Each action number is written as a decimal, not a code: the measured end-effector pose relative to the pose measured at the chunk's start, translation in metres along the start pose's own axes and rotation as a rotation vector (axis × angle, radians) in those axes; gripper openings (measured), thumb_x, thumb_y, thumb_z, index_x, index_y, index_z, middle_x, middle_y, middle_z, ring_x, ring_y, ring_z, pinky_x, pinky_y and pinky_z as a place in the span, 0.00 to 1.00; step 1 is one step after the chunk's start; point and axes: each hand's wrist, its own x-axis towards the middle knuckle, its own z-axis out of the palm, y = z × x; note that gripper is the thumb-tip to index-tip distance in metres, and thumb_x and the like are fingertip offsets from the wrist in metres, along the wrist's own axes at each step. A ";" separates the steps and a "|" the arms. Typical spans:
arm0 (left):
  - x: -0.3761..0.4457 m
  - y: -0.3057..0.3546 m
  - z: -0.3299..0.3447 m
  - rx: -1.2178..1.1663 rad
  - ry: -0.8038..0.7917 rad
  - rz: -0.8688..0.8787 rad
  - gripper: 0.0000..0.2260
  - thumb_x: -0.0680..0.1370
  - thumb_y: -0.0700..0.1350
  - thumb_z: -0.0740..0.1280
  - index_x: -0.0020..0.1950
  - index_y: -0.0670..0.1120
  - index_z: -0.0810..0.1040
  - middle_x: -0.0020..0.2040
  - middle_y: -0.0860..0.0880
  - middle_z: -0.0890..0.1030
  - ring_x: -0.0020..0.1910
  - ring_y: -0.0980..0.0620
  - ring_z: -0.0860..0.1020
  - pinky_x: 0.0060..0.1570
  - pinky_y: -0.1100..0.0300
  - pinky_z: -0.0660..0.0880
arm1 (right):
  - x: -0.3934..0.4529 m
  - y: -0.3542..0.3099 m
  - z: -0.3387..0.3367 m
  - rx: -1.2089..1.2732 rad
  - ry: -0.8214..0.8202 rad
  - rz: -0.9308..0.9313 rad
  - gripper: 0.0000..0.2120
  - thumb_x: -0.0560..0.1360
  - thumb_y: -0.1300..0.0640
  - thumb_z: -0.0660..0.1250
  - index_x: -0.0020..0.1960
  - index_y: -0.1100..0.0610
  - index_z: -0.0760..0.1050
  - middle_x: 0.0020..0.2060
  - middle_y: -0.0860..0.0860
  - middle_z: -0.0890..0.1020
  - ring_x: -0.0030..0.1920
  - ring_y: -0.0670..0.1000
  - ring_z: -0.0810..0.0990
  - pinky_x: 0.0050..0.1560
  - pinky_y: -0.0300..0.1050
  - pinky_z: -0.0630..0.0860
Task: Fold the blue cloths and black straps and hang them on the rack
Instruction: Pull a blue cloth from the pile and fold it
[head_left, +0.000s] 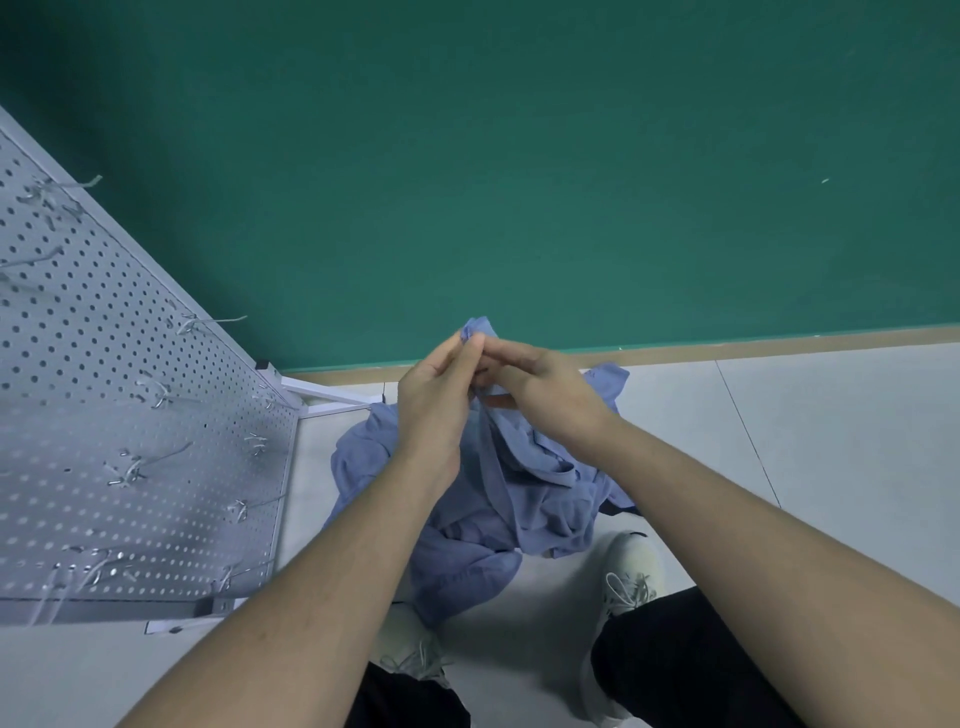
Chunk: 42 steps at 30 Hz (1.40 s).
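My left hand (434, 400) and right hand (545, 397) both pinch one corner of the soft blue cloth (498, 467); its length hangs toward six o'clock onto the floor. The white perforated metal rack (130, 395) stands at nine o'clock, nearer my left grip.

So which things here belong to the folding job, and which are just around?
Job:
left hand and right hand, both pinching the blue cloth
pegboard rack with hooks

Around:
white shoes
green wall
floor

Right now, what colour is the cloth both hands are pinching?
Plain light blue, no pattern. The head view shows the cloth held up by the left hand and right hand.
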 end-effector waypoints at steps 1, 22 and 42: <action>0.001 0.001 -0.002 0.002 -0.002 -0.007 0.09 0.81 0.43 0.67 0.58 0.42 0.84 0.51 0.42 0.85 0.47 0.49 0.82 0.53 0.55 0.80 | 0.001 0.000 -0.004 -0.009 -0.015 0.013 0.20 0.82 0.69 0.55 0.63 0.54 0.79 0.48 0.50 0.85 0.47 0.45 0.81 0.58 0.44 0.79; 0.010 0.015 -0.017 0.402 -0.033 0.263 0.08 0.86 0.48 0.55 0.52 0.54 0.74 0.42 0.57 0.74 0.40 0.62 0.71 0.45 0.64 0.68 | 0.024 0.022 -0.052 -0.925 0.125 -0.342 0.13 0.73 0.42 0.74 0.41 0.49 0.75 0.38 0.46 0.77 0.43 0.52 0.72 0.50 0.52 0.70; 0.007 0.062 -0.017 0.421 0.041 0.511 0.06 0.85 0.42 0.58 0.54 0.49 0.74 0.45 0.57 0.76 0.42 0.65 0.74 0.48 0.68 0.70 | 0.001 -0.057 -0.070 -0.259 0.166 -0.316 0.14 0.80 0.63 0.67 0.44 0.52 0.63 0.28 0.47 0.66 0.29 0.46 0.61 0.31 0.42 0.59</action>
